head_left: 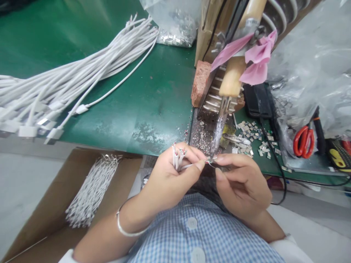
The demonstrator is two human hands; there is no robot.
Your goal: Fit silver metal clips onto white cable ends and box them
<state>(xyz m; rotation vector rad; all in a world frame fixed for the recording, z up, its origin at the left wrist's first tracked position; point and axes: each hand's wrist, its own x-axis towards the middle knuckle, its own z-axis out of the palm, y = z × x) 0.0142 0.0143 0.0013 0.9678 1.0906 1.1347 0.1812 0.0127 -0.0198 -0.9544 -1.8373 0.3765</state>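
My left hand (pixel 175 175) is closed around several white cables (pixel 178 159), whose stripped ends stick up between the fingers. One cable end is pinched between its thumb and forefinger. My right hand (pixel 241 179) pinches a thin wire or solder strand (pixel 212 165) and reaches a small metal connector (pixel 211 159) at that cable's end. Just above the connector is the tip of a soldering iron with a wooden handle (pixel 232 78), fixed in a stand and tied with pink cloth (pixel 257 60).
White cables (pixel 95 69) lie on the green table (pixel 117 117). More fill a cardboard box (pixel 49 197) at lower left. A brick (pixel 201 82), small metal pieces (pixel 249 131), a black phone (pixel 257 100), red-handled pliers (pixel 304 141) and plastic bags (pixel 309 58) are around the iron.
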